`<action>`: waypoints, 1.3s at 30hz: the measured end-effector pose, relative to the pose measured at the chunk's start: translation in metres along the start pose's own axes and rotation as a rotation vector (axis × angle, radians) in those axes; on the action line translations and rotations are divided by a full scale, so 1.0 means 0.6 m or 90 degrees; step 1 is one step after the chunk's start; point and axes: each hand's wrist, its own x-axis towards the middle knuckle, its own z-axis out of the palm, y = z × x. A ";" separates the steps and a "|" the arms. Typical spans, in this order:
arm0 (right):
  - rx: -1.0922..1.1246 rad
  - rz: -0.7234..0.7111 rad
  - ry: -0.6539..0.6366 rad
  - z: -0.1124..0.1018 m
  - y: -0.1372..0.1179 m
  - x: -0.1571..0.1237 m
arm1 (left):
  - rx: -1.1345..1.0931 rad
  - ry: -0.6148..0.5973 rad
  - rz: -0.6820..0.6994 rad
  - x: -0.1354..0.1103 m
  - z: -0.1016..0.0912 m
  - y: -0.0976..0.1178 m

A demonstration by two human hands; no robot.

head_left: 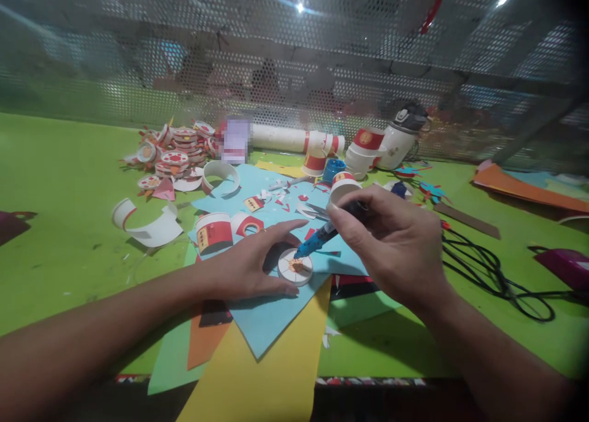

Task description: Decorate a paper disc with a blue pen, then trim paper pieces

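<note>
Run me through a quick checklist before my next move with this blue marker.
1. Blue marker gripped in the right hand: ok.
2. Tip positioned at the white disc's orange centre: ok.
3. Tip actually touching the disc: cannot tell.
4. Left hand beside the disc, thumb and forefinger spread around it: ok.
5. Disc on the light-blue paper sheet: ok.
6. Sheet free of paper scraps: not ok; some lie beyond the disc.
</note>
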 end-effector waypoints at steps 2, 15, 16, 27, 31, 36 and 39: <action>-0.002 -0.002 0.003 0.000 0.000 0.001 | -0.007 0.004 -0.006 0.001 0.002 0.000; -0.011 -0.011 -0.024 0.007 0.007 0.000 | 0.043 0.031 0.014 0.005 0.006 0.002; -0.016 -0.017 -0.023 0.008 0.007 0.000 | 0.040 0.033 0.015 0.005 0.007 0.002; -0.048 -0.012 -0.045 0.008 0.010 -0.005 | 0.032 0.049 0.041 0.010 0.010 -0.001; -0.045 -0.006 -0.048 0.009 0.010 -0.005 | 0.039 0.052 0.041 0.010 0.011 -0.002; -0.024 -0.012 -0.057 0.010 0.011 -0.006 | 0.027 0.043 0.036 0.009 0.010 -0.002; -0.017 -0.013 -0.058 0.012 0.012 -0.006 | 0.033 0.040 0.031 0.009 0.009 -0.002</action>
